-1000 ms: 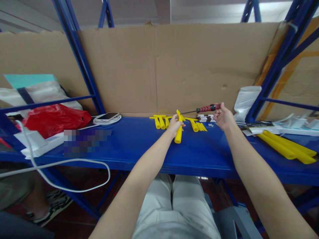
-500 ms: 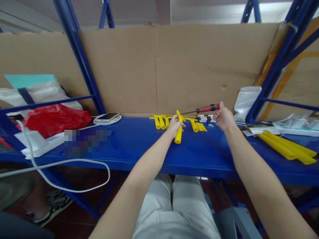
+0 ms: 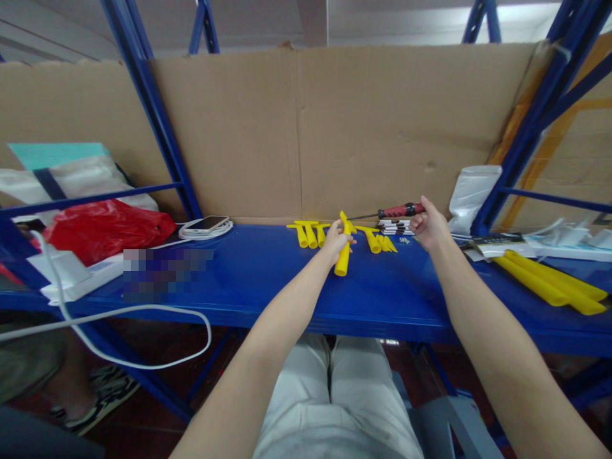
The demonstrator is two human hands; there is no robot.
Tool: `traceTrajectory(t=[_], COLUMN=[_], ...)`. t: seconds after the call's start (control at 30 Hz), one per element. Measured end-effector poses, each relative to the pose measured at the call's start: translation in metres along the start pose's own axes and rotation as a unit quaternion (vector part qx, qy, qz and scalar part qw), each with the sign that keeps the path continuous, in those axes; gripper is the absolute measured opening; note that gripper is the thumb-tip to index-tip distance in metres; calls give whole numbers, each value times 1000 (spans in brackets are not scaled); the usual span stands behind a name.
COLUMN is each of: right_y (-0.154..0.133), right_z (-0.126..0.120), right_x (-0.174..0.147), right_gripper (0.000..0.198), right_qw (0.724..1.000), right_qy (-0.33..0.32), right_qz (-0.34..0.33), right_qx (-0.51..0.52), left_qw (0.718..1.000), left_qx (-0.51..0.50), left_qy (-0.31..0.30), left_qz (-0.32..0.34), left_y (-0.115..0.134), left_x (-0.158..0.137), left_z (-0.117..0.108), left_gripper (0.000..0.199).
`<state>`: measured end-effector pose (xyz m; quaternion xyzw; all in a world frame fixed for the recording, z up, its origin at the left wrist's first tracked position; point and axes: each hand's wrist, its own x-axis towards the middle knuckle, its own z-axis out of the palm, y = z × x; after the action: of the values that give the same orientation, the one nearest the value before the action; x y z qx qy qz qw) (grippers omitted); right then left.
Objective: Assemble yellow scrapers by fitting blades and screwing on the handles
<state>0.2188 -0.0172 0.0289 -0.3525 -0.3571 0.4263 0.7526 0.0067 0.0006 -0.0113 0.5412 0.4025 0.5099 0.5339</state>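
Observation:
My left hand (image 3: 337, 240) is closed round a yellow T-shaped plastic part (image 3: 342, 260), whose wide round end points down toward me. Out to the right, my right hand (image 3: 429, 224) grips the handle end of a red and black screwdriver (image 3: 400, 210). The screwdriver lies nearly level, its thin shaft reaching left to the top of the yellow part; the exact contact at the tip is too small to make out. Behind my left hand stand several similar yellow parts (image 3: 312, 236). Another yellow part (image 3: 371, 240) and small yellow cone-like pieces (image 3: 385, 243) lie to its right.
Small metal bits (image 3: 404, 241) lie near white-and-black packets (image 3: 396, 227). Long yellow pieces (image 3: 549, 280) rest at right. On the left are a phone (image 3: 210, 223) on a coiled cable, a red bag (image 3: 112, 229) and a power strip (image 3: 90, 280). Cardboard (image 3: 296, 134) walls the back of the blue bench (image 3: 268, 274).
The screwdriver and my right hand have shifted very slightly to the right. My left hand and the yellow part stay nearly still.

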Motion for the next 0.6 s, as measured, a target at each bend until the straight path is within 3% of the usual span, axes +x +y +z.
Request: traceTrajectory(t=[0.37,0.6], right_y=[-7,-3], right_z=[16,10], right_x=[-20,-13], right_gripper=[25,37], right_qw=[1000,999], right_qy=[-8,-9], right_qz=[-5,-17], right_qx=[-24,-27], left_qw=[1000,1000], left_qx=[-6,-9], left_qy=[11,10], left_qz=[6,-5], left_y=[1,0], left_x=[-1,0], left_z=[0,1], left_gripper=[68,66])
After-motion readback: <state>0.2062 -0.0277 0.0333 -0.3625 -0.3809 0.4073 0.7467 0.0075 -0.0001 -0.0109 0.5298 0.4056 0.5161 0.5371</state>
